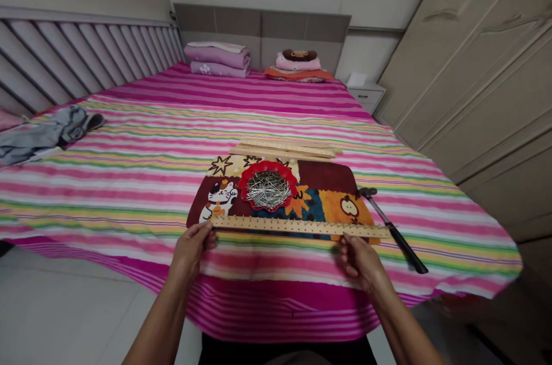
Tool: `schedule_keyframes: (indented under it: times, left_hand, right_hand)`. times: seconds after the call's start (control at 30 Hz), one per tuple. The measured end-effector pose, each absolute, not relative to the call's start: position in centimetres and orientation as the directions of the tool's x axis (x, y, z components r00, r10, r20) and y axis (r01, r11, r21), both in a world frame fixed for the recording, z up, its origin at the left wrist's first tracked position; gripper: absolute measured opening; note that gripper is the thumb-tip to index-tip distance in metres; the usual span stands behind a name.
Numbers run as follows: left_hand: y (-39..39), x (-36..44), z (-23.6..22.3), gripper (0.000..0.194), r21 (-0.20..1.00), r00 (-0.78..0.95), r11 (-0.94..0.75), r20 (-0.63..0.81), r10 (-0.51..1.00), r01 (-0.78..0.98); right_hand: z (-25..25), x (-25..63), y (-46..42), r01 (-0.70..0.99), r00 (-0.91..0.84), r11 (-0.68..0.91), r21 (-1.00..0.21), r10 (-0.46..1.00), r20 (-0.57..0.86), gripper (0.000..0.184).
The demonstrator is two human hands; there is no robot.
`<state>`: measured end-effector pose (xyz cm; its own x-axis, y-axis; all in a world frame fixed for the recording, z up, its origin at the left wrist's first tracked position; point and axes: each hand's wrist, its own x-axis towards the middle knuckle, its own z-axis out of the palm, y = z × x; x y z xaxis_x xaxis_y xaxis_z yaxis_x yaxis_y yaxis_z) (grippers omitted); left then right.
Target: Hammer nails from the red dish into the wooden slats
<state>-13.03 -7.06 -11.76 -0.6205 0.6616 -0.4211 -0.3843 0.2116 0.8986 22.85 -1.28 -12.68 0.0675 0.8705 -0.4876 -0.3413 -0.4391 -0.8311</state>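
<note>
A long thin wooden strip (276,225) with a row of holes and several nails standing in it lies across the front of a patterned mat. My left hand (192,247) pinches the strip near its left end. Toward the right part of the strip, my right hand (359,258) grips its near edge between thumb and fingers. Just beyond the strip, a red scalloped dish (244,184) holds a heap of silvery nails (268,188). A hammer (394,230) with a black handle lies to the right, its head by the mat's edge.
Several more wooden strips (284,149) lie behind the patterned mat (325,175). Striped cloth covers the bed (129,181). Grey clothing (56,129) lies at far left. Folded purple bedding (218,58) and a pink and orange pile (297,66) sit by the headboard.
</note>
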Motion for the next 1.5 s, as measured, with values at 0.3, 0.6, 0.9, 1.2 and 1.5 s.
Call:
schedule_keyframes:
  times: [0.3, 0.6, 0.9, 1.2, 1.5]
  left_hand:
    - [-8.2, -12.5, -11.5, 0.004, 0.881, -0.748, 0.234, -0.472, 0.467, -0.411]
    - [-12.1, -12.2, -13.3, 0.033, 0.92, -0.752, 0.294, -0.382, 0.537, -0.258]
    - [-7.1, -10.9, -8.2, 0.043, 0.854, -0.671, 0.338, 0.016, 0.742, 0.395]
    - [2.9, -8.2, -3.6, 0.032, 0.062, -0.28, 0.281, -0.033, 0.959, 0.958]
    - [4.5, -8.9, -4.3, 0.02, 0.041, -0.269, 0.274, -0.101, 0.958, 0.961]
  right_hand:
    - [-14.1, 26.2, -1.6, 0.217, 0.363, -0.209, -0.954, 0.924, -0.12, 0.024]
    - [-14.1, 34.9, 2.2, 0.767, 0.3, -0.07, -0.638, 0.918, 0.259, 0.026]
    - [-15.9, 37.0, 3.6, 0.885, 0.172, -0.012, -0.465, 0.937, 0.303, 0.028]
    - [-16.3, 37.4, 3.5, 0.899, 0.213, -0.065, -0.433, 0.929, 0.302, 0.03]
    - [-16.6, 37.3, 3.3, 0.874, 0.243, -0.07, -0.481, 0.92, 0.308, 0.033]
